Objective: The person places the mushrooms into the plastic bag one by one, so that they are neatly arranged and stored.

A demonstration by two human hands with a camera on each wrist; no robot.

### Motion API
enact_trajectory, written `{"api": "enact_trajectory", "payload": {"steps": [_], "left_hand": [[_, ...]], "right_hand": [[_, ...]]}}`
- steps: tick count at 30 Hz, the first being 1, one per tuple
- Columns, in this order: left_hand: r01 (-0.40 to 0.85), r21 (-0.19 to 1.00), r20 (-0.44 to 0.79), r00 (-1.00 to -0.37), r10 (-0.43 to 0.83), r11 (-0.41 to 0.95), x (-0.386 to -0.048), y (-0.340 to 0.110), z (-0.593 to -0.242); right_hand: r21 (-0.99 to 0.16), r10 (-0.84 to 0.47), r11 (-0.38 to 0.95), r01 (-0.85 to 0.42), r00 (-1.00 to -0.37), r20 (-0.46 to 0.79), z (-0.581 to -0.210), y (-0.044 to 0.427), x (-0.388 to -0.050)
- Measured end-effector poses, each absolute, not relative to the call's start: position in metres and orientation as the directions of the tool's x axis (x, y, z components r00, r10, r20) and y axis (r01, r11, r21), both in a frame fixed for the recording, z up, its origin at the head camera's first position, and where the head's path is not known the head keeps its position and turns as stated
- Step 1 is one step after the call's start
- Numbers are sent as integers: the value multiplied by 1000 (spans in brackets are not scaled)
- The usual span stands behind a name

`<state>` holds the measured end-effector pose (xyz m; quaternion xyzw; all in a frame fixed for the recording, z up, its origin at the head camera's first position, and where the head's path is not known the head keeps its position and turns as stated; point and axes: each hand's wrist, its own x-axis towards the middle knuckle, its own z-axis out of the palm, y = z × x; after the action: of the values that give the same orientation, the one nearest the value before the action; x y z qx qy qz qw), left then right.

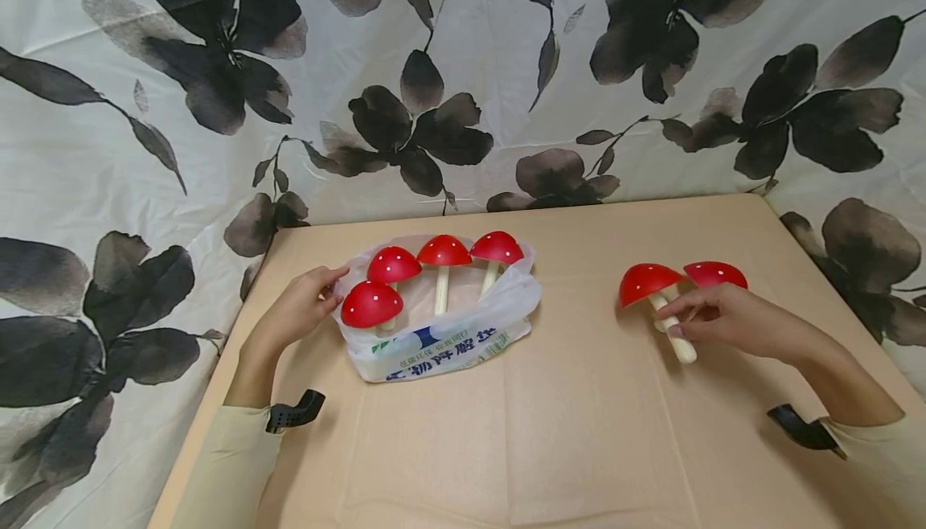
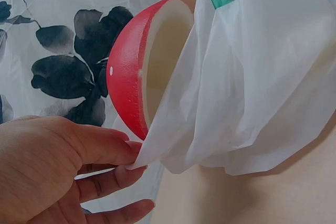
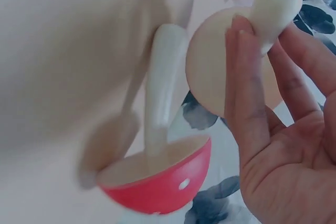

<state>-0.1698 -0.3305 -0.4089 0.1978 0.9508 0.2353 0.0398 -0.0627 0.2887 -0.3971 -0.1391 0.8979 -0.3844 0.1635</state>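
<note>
On the left, my left hand (image 1: 302, 308) pinches the rim of a white plastic bag (image 1: 441, 350) between thumb and finger. Inside the bag, several toy mushrooms with red, white-dotted caps (image 1: 371, 305) and pale stems stand with caps up. The left wrist view shows the bag's edge (image 2: 157, 145) caught at the fingertips, just below one red cap (image 2: 126, 69). At the right, my right hand (image 1: 734, 316) pinches a red-capped mushroom (image 1: 649, 282) by its pale stem, tilted. Another mushroom (image 1: 716, 274) is partly hidden behind that hand; its stem and cap (image 3: 163, 182) show in the right wrist view.
A light tan tabletop (image 1: 579, 432) lies under everything, with its far edge against a white cloth (image 1: 550, 135) printed with dark flowers. Black bands (image 1: 297, 411) sit at both wrists. Bare tabletop lies between the bag and the right-hand mushrooms.
</note>
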Motion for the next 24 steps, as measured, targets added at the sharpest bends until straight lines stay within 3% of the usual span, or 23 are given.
{"api": "enact_trajectory", "payload": {"steps": [8, 24], "left_hand": [[365, 460, 21, -916, 401, 809, -170, -331, -410], [352, 465, 10, -920, 392, 812, -169, -331, -409]], "right_hand": [[-796, -320, 603, -52, -930, -183, -388, 272, -73], [-850, -394, 524, -52, -900, -188, -377, 240, -93]]}}
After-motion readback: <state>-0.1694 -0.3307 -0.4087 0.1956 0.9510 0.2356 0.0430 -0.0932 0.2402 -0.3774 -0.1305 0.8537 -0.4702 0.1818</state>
